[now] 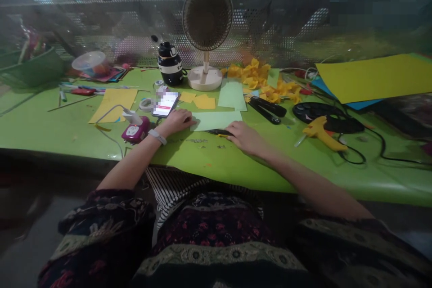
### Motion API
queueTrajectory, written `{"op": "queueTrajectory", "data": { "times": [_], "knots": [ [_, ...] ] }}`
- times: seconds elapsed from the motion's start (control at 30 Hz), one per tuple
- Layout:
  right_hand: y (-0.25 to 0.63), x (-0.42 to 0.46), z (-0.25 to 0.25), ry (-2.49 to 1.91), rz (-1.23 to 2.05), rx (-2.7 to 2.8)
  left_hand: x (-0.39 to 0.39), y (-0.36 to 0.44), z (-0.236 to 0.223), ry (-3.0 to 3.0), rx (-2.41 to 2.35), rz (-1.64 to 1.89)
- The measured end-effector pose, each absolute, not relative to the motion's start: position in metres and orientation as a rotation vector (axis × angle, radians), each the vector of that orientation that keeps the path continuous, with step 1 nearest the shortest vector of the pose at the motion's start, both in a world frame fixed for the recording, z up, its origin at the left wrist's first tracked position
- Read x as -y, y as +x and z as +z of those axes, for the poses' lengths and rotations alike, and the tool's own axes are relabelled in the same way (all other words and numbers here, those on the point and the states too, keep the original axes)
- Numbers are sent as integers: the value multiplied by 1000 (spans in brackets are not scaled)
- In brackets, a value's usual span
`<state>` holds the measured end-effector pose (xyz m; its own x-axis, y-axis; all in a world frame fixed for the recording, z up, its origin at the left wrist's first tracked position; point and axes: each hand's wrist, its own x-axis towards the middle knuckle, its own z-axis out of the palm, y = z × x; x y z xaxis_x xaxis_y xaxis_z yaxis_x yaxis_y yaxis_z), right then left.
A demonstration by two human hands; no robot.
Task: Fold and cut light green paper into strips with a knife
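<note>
A pale green sheet of paper (218,120) lies flat on the table in front of me. At its left edge is my left hand (178,120), fingers curled and closed, the tips pressed on the paper's edge. My right hand (246,137) is closed around a slim black tool with yellow edging (216,132); its exact kind is hard to make out. The tool lies along the paper's near edge, pointing left. Small dark bits (197,141) are scattered on the table just below it.
A phone (165,104), tape roll (146,105) and purple plug adapter (136,130) stand left. Right are a black stapler (266,109) and yellow glue gun (324,134). Behind are a fan (204,78), a bottle (170,67) and yellow paper flowers (253,74).
</note>
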<state>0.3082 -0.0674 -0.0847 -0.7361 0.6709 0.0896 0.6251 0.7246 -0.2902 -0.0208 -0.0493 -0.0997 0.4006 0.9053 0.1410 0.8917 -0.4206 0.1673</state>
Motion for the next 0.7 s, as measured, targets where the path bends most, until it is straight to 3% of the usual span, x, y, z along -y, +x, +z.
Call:
{"op": "queueTrajectory", "data": {
  "times": [0.7],
  "knots": [
    [285, 71, -78, -1017, 456, 2732, 51, -17, -97, 2520, -1678, 328]
  ]
}}
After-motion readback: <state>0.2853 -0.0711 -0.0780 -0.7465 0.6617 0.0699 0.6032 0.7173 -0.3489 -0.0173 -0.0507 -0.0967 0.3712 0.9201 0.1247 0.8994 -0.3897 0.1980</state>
